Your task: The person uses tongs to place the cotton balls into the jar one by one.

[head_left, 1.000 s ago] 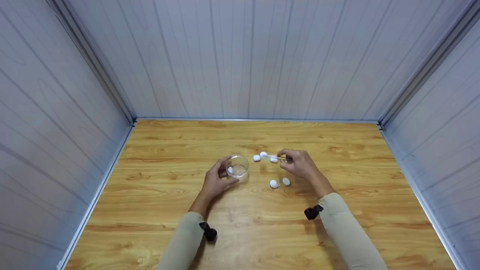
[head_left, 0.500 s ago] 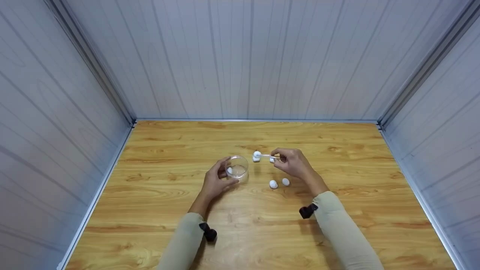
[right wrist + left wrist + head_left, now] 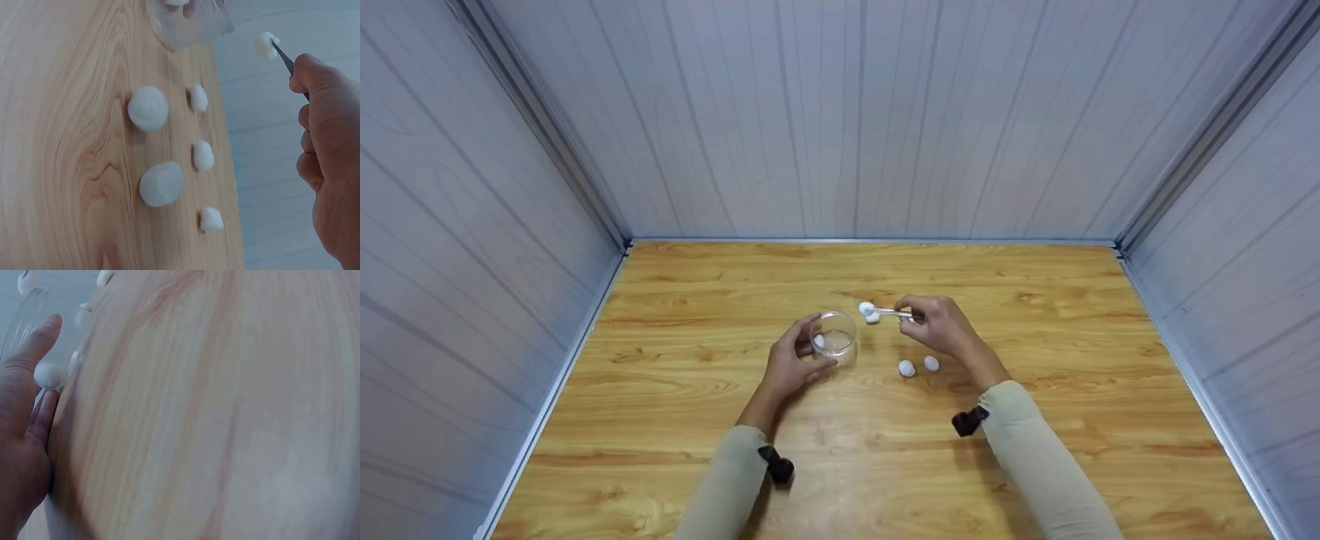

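My left hand [image 3: 789, 365] holds a clear round container [image 3: 851, 346] from its left side, thumb in front and fingers behind. One white cotton ball [image 3: 48, 376] lies at the bottom of the container. With the right hand [image 3: 941, 326] I pinch slim tweezers [image 3: 284, 57]. At their tips hangs another cotton ball [image 3: 264, 45], raised off the table, to the right of the container and behind its rim. The head view has this ball partly overlapping a cotton ball [image 3: 873, 319] on the table.
Two cotton balls, one [image 3: 907, 368] left of the other [image 3: 931, 364], lie in front of my right hand. The right wrist view shows a farther row of cotton pieces [image 3: 203, 156] on the wooden table [image 3: 697, 435]. Pale panel walls [image 3: 825, 120] enclose the back and sides.
My right hand has moved left with the tweezers, bringing the held cotton ball closer to the container. The left hand and container have stayed in place.
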The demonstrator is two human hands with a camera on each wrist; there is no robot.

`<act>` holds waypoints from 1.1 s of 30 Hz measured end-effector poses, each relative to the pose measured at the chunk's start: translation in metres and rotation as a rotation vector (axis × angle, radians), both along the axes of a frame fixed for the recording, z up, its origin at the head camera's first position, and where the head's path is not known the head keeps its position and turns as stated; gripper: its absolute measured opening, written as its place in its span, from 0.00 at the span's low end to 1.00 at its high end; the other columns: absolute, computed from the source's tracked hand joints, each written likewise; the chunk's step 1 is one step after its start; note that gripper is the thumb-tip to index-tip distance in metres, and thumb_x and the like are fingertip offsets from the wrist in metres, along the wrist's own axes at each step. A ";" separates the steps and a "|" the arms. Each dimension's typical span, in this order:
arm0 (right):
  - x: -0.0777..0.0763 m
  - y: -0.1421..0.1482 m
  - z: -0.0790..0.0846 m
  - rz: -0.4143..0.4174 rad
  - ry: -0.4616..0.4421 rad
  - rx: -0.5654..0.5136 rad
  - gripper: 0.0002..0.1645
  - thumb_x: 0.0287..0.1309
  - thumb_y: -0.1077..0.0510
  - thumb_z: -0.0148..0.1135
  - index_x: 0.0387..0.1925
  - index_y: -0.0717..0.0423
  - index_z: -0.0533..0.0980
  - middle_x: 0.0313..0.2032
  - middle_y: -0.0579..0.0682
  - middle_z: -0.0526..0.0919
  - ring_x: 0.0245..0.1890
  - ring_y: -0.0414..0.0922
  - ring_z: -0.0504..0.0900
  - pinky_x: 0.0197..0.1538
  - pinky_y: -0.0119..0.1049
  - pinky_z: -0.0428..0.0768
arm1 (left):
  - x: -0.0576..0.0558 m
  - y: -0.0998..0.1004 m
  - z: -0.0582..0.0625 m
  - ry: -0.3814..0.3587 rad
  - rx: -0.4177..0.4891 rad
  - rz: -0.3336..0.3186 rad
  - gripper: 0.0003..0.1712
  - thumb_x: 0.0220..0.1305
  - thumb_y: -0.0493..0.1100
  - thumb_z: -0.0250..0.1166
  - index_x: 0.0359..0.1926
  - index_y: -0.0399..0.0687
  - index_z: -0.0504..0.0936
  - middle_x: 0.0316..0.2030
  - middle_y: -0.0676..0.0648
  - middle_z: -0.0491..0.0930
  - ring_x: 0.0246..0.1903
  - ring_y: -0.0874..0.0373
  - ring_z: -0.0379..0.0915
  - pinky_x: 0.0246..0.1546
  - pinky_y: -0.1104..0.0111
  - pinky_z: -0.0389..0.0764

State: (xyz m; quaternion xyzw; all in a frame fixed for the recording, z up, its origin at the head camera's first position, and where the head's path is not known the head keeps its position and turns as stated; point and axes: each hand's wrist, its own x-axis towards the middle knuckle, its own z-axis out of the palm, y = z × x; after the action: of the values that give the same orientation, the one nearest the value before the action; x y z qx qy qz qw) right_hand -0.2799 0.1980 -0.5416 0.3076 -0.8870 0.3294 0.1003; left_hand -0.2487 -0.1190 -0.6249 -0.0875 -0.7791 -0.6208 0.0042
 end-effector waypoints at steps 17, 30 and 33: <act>0.001 -0.020 0.002 0.023 0.017 0.011 0.15 0.70 0.66 0.65 0.53 0.58 0.90 0.20 0.50 0.79 0.21 0.30 0.57 0.29 0.29 0.60 | 0.001 0.000 0.002 0.003 0.009 -0.010 0.50 0.59 0.29 0.85 0.81 0.41 0.74 0.72 0.30 0.82 0.69 0.36 0.83 0.63 0.71 0.89; 0.000 -0.033 0.003 0.065 0.062 0.017 0.13 0.69 0.64 0.66 0.51 0.57 0.89 0.25 0.54 0.85 0.24 0.35 0.64 0.31 0.30 0.65 | 0.001 0.001 0.002 0.007 -0.007 0.004 0.50 0.59 0.29 0.85 0.81 0.43 0.75 0.71 0.31 0.83 0.69 0.36 0.83 0.67 0.60 0.91; -0.001 -0.035 0.002 0.069 0.069 0.017 0.13 0.69 0.64 0.66 0.51 0.57 0.89 0.26 0.54 0.86 0.24 0.35 0.65 0.31 0.31 0.66 | 0.001 0.001 0.001 0.015 -0.003 -0.001 0.50 0.59 0.29 0.85 0.80 0.42 0.75 0.71 0.31 0.83 0.69 0.36 0.83 0.67 0.60 0.91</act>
State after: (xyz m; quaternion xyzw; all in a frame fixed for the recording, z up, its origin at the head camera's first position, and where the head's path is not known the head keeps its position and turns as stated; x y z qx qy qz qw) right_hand -0.2805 0.1633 -0.5395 0.3499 -0.8747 0.3143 0.1171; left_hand -0.2478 -0.1184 -0.6237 -0.0924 -0.7801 -0.6188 0.0096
